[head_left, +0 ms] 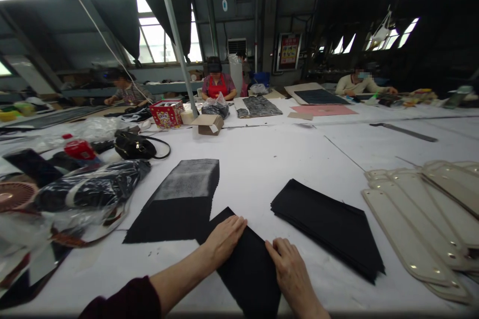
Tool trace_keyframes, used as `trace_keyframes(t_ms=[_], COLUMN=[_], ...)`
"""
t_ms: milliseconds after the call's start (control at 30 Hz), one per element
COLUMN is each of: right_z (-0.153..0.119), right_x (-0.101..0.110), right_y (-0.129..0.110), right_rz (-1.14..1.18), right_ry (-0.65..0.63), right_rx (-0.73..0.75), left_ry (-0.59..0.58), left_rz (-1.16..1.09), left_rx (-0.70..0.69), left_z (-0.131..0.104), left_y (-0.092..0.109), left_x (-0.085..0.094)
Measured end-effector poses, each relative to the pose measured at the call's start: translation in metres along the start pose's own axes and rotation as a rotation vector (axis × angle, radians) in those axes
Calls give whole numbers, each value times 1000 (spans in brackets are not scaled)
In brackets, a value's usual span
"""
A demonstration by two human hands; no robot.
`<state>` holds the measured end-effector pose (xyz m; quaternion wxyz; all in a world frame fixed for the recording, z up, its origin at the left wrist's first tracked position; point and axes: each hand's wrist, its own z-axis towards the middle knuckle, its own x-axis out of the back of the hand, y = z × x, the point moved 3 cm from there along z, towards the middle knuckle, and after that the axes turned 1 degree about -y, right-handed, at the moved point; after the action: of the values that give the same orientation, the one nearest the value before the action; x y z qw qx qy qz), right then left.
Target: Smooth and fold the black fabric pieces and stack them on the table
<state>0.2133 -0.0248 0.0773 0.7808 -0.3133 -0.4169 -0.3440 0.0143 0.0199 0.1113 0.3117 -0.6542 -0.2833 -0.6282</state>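
A black fabric piece (250, 271) lies at an angle on the white table in front of me. My left hand (224, 239) is on its upper part, fingers together and curled at the right edge. Farther down that same edge, my right hand (294, 269) grips with thumb and forefinger, the other fingers bent. Whether the cloth is folded under my fingers, I cannot tell. A stack of black fabric pieces (325, 224) sits to the right. Beyond my left hand, a group of overlapping black pieces (172, 217) has a greyish, whitened far end.
Beige panels with metal studs (415, 229) fan out at the right. A plastic-wrapped black bundle (97, 187), a black handbag (134, 144) and a pink fan (17, 195) crowd the left. Farther back are a cardboard box (208, 124), a metal pole (177, 35) and several seated people.
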Motion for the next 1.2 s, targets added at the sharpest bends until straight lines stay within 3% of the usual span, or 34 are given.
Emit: trace_keyframes(t_ms=[167,267,400,567,700,1033,1200], right_z=[-7,-10,-15,-23,-28,-57,-45], right_x=[8,12,16,20,23,34,40], right_y=[3,4,6,7,8,12,12], right_rz=[12,17,25,28,16,-24,65], right_ry=[-10,-8,-9,0,-8,49,89], right_rx=[7,24,40,38,27,-50,-175], left_ry=[-42,-32,-4,-78,-72,-15,-16], left_rz=[14,38,19,-1,62,-5,-34], left_rx=[-40,-29,-111,-65,-64,-139,-154], left_z=[-4,-2,2,5,4,7,7], left_y=[7,11,22,37,48,58,59], left_x=[1,4,9,9,12,11,14])
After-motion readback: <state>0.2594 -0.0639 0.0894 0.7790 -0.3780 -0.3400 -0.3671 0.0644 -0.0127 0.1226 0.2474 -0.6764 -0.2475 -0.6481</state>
